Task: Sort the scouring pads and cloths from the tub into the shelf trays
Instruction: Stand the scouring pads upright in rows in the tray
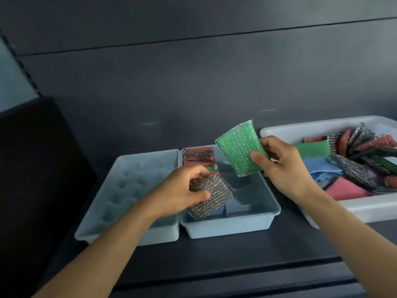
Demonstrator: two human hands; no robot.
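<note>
Left of centre, the left hand (182, 190) pinched a silver scouring pad (212, 194) over the centre tray (229, 227), near the row of pads (198, 157) at its far end; pushed in askew, it could topple that row. The right hand (283, 166) gripped a green pad (239, 147) by one edge, a hold that might slip. At right, the tub (300, 130) held cloths (318, 168) and pads. No writing was legible.

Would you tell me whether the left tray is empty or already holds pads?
Empty, as far as shows: the left tray has its bare floor visible, while the row of pads stands in the middle tray.
</note>
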